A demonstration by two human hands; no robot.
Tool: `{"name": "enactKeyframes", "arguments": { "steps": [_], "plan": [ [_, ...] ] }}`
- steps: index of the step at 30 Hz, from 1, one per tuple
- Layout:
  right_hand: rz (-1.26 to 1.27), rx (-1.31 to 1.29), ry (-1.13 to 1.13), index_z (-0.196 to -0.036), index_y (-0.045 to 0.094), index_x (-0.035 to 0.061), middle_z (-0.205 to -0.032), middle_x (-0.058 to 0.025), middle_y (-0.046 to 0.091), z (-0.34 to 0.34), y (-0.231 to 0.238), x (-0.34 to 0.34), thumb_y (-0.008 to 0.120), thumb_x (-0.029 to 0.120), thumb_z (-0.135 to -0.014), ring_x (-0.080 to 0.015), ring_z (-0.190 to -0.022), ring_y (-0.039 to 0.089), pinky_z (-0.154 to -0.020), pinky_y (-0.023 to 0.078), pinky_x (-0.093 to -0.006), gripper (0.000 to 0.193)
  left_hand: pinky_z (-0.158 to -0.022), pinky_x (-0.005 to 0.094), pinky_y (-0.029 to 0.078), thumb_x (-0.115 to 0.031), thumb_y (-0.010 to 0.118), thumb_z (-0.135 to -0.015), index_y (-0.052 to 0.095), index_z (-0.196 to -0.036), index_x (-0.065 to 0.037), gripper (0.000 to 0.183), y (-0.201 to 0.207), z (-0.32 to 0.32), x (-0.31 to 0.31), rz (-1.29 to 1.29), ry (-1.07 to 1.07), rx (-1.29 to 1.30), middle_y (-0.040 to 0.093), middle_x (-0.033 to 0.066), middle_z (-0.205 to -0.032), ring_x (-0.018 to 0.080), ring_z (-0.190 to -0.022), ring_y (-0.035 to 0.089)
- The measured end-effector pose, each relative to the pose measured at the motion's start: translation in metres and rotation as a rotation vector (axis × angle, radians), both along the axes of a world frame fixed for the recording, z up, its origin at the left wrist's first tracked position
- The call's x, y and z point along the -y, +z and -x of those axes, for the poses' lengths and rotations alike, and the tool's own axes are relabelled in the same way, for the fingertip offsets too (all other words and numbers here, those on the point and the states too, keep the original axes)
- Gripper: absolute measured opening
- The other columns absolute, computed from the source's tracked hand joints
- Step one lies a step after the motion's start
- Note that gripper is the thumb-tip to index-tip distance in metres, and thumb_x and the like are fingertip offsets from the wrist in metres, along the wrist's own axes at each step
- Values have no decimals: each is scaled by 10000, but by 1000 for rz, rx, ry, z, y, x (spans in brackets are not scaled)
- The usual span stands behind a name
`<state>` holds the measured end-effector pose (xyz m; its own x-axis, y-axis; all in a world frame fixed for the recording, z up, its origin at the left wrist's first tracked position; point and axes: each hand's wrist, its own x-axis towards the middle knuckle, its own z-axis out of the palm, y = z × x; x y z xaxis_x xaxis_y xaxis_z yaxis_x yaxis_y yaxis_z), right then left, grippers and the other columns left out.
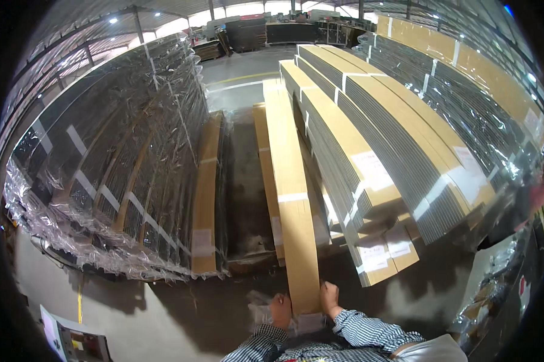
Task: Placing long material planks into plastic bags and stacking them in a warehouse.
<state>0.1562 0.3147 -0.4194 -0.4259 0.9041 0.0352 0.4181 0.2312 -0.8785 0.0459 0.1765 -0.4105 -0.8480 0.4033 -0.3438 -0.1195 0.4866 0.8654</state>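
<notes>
A long, narrow bundle of flat cardboard (300, 247) stretches away from me, with a white strap across its middle and a white label at its near end. My left hand (280, 310) is closed at its left edge near that end. On the opposite edge, my right hand (329, 298) is closed too, its fingers curled against the cardboard. The undersides of both grips are hidden. Clear plastic film (260, 309) hangs beside my left hand. Just left of the bundle lies another long cardboard piece (273, 205), partly covered by it.
Strapped stacks of long cardboard (338, 130) stand to the right, with labelled ends jutting toward me. On the left rises a tall stack wrapped in clear film (115, 151). A narrow cardboard bundle (205, 181) stands at its side. Another wrapped stack (465, 78) is at the far right.
</notes>
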Motion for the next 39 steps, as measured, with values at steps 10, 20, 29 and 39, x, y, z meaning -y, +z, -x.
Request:
{"name": "enactKeyframes", "arguments": {
  "steps": [10, 20, 29, 39],
  "plan": [
    [99, 251, 253, -1123, 645, 33, -1009, -199, 702, -16, -64, -13, 609, 169, -904, -344, -966, 675, -811, 525, -397, 261, -777, 515, 515, -203, 617, -860, 487, -1281, -55, 464, -12, 11, 20, 225, -445, -72, 672, 278, -953, 431, -942, 656],
    [145, -359, 387, -936, 562, 20, -715, 13, 554, 21, 149, 58, 551, -6, -953, -37, -645, 501, -583, 409, -208, 33, -725, 399, 534, -18, 578, -860, 582, -1281, -107, 430, 142, -7, 106, -195, -99, -344, 696, 196, -958, 325, -886, 702],
    [362, -601, 324, -1138, 514, 9, -855, -30, 585, -8, 138, 104, 575, 39, -930, -104, -760, 554, -689, 456, -253, 218, -533, 309, 394, -155, 666, -891, 577, -770, 16, 228, 172, 12, 144, -133, -438, -374, 475, 82, -607, 108, -582, 474],
    [-16, 1, 851, -1277, 515, 15, -1198, -111, 584, -51, -31, 161, 759, 171, -813, -207, -1164, 529, -1022, 411, -387, 547, -419, 303, 436, -211, 681, -909, 508, -652, -45, 351, 347, -23, 183, -1881, -802, 299, 588, 131, -592, 190, -470, 554]
  ]
}}
